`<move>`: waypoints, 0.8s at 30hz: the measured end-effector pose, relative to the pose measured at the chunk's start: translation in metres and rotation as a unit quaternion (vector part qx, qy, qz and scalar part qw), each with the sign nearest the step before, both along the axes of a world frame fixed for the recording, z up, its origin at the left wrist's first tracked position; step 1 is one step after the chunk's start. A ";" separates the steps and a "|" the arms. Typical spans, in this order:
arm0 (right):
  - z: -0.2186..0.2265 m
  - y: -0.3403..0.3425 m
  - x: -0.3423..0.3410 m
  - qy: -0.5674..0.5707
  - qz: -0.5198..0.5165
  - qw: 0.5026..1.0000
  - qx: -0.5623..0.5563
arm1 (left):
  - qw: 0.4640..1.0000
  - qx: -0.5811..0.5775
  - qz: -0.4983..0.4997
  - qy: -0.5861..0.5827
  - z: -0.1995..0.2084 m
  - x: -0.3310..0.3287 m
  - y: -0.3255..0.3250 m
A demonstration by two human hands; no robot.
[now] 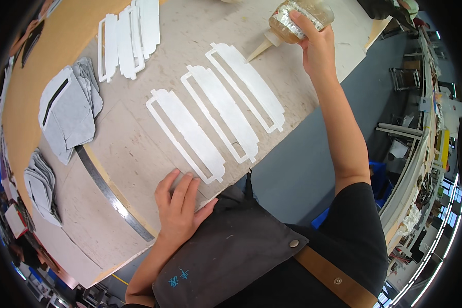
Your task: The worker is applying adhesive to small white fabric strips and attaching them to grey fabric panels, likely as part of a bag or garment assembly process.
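Note:
My right hand point(318, 49) is closed round a clear squeeze glue bottle point(292, 23) wrapped in tape. The bottle is tilted, its pale tapered nozzle point(261, 50) pointing down at the top of the farthest of three white cut-out pieces. Each of these flat pieces has a long slot along one side: the far one point(251, 77), the middle one point(223, 105) and the near one point(190, 131) lie in a slanting row on the board. Beside the near piece's lower end, my left hand point(178, 208) rests with fingers spread on the table edge, holding nothing.
More white cut-outs point(131, 41) overlap at the far left. Two stacks of grey fabric pieces, a larger point(69, 113) and a smaller point(41, 187), lie left of a metal strip point(113, 197). Beyond the table's right edge is the grey floor point(287, 164), with a blue bin point(380, 179).

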State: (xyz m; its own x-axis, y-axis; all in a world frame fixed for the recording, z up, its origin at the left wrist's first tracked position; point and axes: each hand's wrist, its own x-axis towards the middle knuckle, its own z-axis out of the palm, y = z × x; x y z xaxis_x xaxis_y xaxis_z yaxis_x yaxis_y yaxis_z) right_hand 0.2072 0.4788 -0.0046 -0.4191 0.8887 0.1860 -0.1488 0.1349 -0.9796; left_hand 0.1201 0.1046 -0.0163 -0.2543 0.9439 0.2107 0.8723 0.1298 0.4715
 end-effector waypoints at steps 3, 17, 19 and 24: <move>0.002 -0.002 0.015 -0.016 0.005 1.000 -0.014 | 1.000 0.006 0.000 0.004 -0.001 0.000 0.000; 0.008 -0.027 0.065 -0.047 0.005 0.996 -0.069 | 1.000 0.019 -0.003 0.025 -0.003 -0.001 0.002; 0.007 -0.029 0.072 -0.056 0.000 0.996 -0.074 | 0.999 0.023 -0.007 0.022 -0.004 -0.002 0.003; 0.018 -0.030 0.080 -0.120 0.001 0.988 -0.092 | 1.000 0.023 -0.001 0.021 -0.001 -0.001 0.001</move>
